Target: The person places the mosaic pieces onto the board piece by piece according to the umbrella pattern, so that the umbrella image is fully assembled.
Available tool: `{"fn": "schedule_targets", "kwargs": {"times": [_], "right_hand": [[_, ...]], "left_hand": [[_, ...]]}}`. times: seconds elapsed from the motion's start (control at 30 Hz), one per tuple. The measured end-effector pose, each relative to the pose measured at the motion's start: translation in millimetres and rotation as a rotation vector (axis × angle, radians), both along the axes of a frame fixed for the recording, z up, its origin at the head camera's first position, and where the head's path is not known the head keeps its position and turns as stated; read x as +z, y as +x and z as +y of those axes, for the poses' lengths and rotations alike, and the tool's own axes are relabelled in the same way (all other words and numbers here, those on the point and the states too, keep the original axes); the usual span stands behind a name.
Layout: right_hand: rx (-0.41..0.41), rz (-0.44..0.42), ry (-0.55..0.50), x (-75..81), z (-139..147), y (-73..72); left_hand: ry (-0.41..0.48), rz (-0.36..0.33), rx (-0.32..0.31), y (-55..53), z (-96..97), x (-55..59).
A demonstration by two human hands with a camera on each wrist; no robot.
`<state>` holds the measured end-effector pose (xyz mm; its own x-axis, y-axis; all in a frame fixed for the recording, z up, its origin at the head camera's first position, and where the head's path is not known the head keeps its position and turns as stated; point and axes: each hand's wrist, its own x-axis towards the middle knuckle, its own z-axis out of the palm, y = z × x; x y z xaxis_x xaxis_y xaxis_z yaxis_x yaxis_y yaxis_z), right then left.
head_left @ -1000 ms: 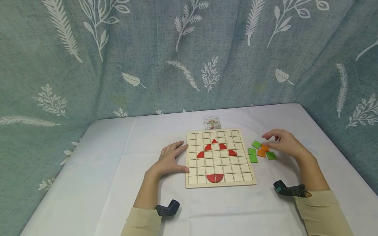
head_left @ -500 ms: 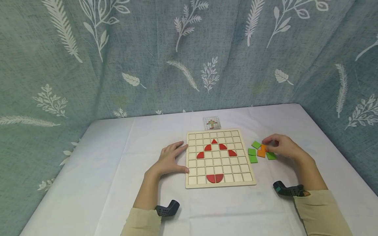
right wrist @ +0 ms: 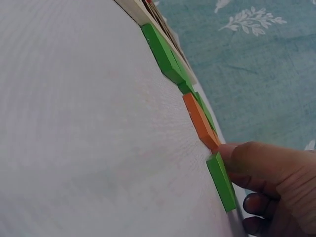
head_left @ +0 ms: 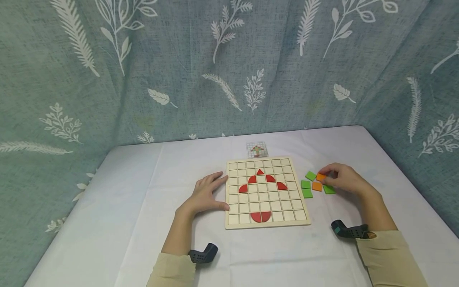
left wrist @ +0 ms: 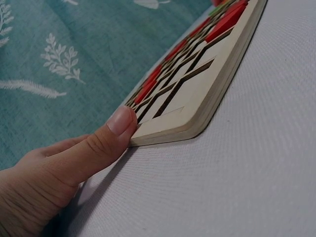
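Observation:
A wooden grid board [head_left: 269, 195] lies on the white cloth, with red quarter-circle pieces [head_left: 244, 188] and a red triangle [head_left: 259, 172] in its cells. My left hand [head_left: 208, 194] rests at the board's left edge, fingers spread; in the left wrist view its thumb [left wrist: 121, 121] touches the near corner. To the right of the board, my right hand [head_left: 342, 177] pinches an orange square tile [head_left: 320, 177] between thumb and fingertips. Another orange tile [head_left: 317, 186] lies just in front of it. Green square tiles [head_left: 307, 193] surround them, one [head_left: 328, 190] partly under the hand.
A small clear pattern card [head_left: 257, 150] lies behind the board, printed with a red and green figure on a grid. A patterned blue-green curtain [head_left: 193, 79] rises at the back and sides. Both wrists wear dark camera mounts [head_left: 203, 254].
My right hand has come down onto the rear orange tile, which is now a little further from the front orange tile. The left hand and the board stay in place.

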<state>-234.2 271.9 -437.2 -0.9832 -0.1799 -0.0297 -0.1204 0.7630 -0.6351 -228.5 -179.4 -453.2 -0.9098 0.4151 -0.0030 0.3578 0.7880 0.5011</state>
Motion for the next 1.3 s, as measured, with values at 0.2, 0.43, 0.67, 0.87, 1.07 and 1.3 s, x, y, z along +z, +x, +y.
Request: {"fn": "schedule_targets", "kwargs": {"times": [0.2,0.43,0.67,0.87,1.07,1.3], "right_hand": [[-0.03,0.016,-0.005,1.6,-1.6,1.2],[-0.009,0.066,-0.043,8.0,-7.4,5.7],[0.024,0.095,-0.088,22.3,-21.7,9.9],[0.056,0.117,-0.101,34.9,-30.9,7.6],[0.068,0.12,-0.116,41.1,-39.5,1.3],[0.111,0.131,-0.169,45.3,-52.8,-4.1]], "left_hand": [[0.003,-0.003,-0.001,-0.7,-0.4,-1.1],[-0.006,-0.001,-0.006,-0.7,0.0,0.8],[0.0,0.007,-0.008,0.2,0.2,2.7],[-0.002,-0.015,0.004,0.4,-0.1,-0.7],[0.006,0.002,0.001,0.3,-0.2,-2.1],[0.0,-0.001,0.004,0.9,-0.5,-1.5]]}}
